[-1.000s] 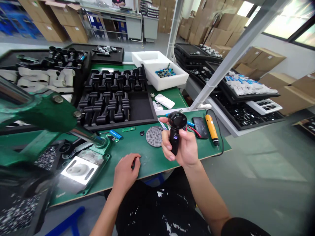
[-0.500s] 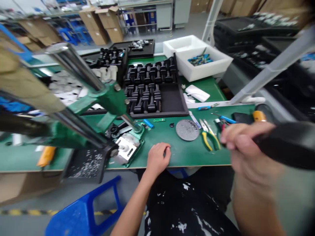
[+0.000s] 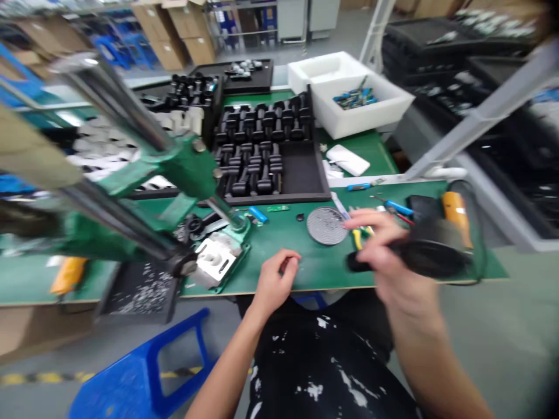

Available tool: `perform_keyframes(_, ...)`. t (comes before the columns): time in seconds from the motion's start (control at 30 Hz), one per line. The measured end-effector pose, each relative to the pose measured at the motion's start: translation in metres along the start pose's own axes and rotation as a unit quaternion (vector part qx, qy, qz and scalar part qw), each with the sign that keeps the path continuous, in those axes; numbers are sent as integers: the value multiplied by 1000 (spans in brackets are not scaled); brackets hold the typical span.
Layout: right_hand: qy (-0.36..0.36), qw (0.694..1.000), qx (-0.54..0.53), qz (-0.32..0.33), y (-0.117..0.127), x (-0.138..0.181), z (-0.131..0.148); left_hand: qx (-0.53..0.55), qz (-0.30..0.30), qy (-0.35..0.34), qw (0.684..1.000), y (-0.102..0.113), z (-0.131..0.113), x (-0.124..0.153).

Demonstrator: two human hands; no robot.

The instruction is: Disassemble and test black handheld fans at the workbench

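Observation:
My right hand (image 3: 395,262), blurred by motion, is closed around a black handheld device (image 3: 432,258) with a wide rounded end, held above the front of the bench. Its exact kind is smeared. Below and behind that hand lie yellow-green pliers (image 3: 358,237), partly hidden by the fingers. A round grey ridged disc (image 3: 326,226) rests just left of my right fingertips. My left hand (image 3: 276,278) lies at the bench's front edge, fingers curled in, with nothing visible in them. A small black round part (image 3: 300,217) sits beyond it on the green mat.
A green press (image 3: 174,169) with a white plate stands at left. Behind are a black tray (image 3: 301,174) of similar black devices and a white foam box (image 3: 371,119). A yellow-handled tool (image 3: 456,212) lies at right. A blue stool (image 3: 126,378) stands below the bench.
My right hand has swung left with the black device, from the right side to over the pliers. My left hand stays curled at the bench edge. The view has shifted slightly.

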State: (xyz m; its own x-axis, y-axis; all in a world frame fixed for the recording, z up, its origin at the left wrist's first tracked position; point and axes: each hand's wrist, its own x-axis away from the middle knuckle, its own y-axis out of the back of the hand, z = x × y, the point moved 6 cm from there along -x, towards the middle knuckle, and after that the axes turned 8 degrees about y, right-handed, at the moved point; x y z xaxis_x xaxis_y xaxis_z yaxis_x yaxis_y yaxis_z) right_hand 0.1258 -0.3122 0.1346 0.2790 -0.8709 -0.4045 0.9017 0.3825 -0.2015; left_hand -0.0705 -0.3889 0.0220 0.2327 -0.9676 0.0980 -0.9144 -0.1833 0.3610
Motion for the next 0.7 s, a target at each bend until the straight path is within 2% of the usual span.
perform_keyframes(0.07, -86, 993, -35, 68, -26, -2, -29, 98, 43, 5, 994, -11, -9, 5)
perform_keyframes(0.1, -156, 982, -54, 87, -36, 2, -46, 175, 70, 20, 982, -18, -12, 8)
perform_keyframes(0.17, -285, 947, -48, 136, -50, 15, -74, 339, 127, 77, 929, -35, -18, 14)
perform_keyframes(0.23, -350, 922, -25, 161, -54, 28, -90, 453, 163, 137, 866, -50, -24, 21)
perform_keyframes(0.3, -330, 932, -20, 145, -48, 31, -99, 491, 168, 157, 840, -56, -31, 26)
perform_keyframes(0.37, -255, 961, -15, 103, -35, 29, -106, 503, 154, 147, 838, -53, -38, 27)
perform_keyframes(0.43, -178, 979, 47, 84, -19, 28, -113, 502, 134, 125, 846, -45, -46, 25)
perform_keyframes(0.57, -130, 964, 190, 135, 1, 35, -128, 493, 98, 90, 860, -24, -62, 18)
perform_keyframes(0.7, -118, 954, 224, 159, 3, 40, -132, 497, 94, 65, 860, -13, -79, 12)
